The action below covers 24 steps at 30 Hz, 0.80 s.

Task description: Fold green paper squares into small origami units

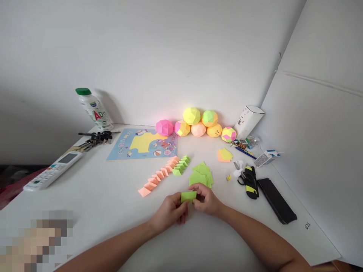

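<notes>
Between my two hands is a small green paper point(188, 196), folded into a narrow rectangle. My left hand point(172, 208) pinches its left end, thumb along the lower edge. At the right end, the fingers and thumb of my right hand point(206, 200) close on it. Just beyond lie loose green paper squares point(200, 177) in an untidy pile. To the left of them stands a short row of folded green paper pieces point(180, 166), beside a longer slanting row of folded peach paper pieces point(155, 178).
Faceted paper balls point(191, 116) are stacked against the wall. A patterned sheet point(141, 145), remote control point(53, 170), and bottle point(95, 109) are on the left. On the right lie yellow and orange papers point(225, 154), a box cutter point(250, 182), and a black phone point(277, 200).
</notes>
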### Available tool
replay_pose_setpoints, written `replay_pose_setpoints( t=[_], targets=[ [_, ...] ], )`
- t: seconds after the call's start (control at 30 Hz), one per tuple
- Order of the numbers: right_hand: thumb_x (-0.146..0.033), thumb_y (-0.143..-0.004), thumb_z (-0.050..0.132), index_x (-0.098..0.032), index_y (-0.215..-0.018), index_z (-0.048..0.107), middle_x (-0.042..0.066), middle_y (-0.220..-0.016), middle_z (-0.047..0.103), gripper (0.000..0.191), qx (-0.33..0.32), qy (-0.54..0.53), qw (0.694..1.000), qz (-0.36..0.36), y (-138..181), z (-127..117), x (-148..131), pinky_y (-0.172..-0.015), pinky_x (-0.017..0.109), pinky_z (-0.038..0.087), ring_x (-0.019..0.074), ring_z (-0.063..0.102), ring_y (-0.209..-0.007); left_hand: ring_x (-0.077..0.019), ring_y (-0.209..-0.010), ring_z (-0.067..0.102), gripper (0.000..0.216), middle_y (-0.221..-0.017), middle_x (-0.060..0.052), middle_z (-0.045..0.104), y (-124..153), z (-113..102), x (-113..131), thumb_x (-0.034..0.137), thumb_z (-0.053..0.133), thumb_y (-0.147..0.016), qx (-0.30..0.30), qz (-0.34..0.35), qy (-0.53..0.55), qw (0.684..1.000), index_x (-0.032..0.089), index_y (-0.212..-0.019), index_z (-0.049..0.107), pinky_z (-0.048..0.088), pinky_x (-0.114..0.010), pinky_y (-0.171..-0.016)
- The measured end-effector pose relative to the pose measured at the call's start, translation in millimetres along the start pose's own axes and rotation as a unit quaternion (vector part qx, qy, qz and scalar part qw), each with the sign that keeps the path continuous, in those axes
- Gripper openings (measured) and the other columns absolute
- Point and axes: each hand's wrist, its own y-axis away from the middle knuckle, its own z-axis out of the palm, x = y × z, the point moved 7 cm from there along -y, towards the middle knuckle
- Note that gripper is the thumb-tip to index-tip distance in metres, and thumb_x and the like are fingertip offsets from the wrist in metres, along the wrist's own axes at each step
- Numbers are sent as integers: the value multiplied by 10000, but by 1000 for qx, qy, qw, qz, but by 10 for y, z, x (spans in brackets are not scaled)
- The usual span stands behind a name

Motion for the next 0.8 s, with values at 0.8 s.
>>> replay_pose_setpoints(
  t=[0.8],
  targets=[
    [-119,-675,559,-185,-1090,520,-59,-612,451,422,20,-88,996,-8,-45,-88,-21,-523,213,334,85,394,-534,-105,-393,552,352,-570,33,594,-25,-22,15,522,513,-804,3,6,46,999,186,-731,435,409,-218,-392]
  ],
)
